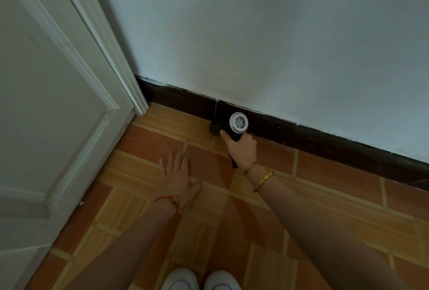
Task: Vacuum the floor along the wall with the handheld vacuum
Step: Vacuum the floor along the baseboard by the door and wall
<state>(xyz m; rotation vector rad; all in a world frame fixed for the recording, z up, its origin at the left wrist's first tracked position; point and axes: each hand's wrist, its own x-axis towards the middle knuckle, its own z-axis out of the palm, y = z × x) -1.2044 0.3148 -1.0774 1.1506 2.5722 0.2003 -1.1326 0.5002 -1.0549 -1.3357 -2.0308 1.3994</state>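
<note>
Right hand fingers wrapped the handheld vacuum; its nozzle pointed leftward beyond them along the baseboard; left hand splayed, empty.

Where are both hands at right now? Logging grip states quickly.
Left hand: open, fingers spread, holding nothing.
Right hand: closed around the black handheld vacuum with the white round vent.

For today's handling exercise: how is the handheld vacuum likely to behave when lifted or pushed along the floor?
Probably light: the right hand alone carries the handheld vacuum. Likely rigid, since its hard-looking body keeps its shape. Its round nozzle end near the baseboard might let it roll if released.
</note>
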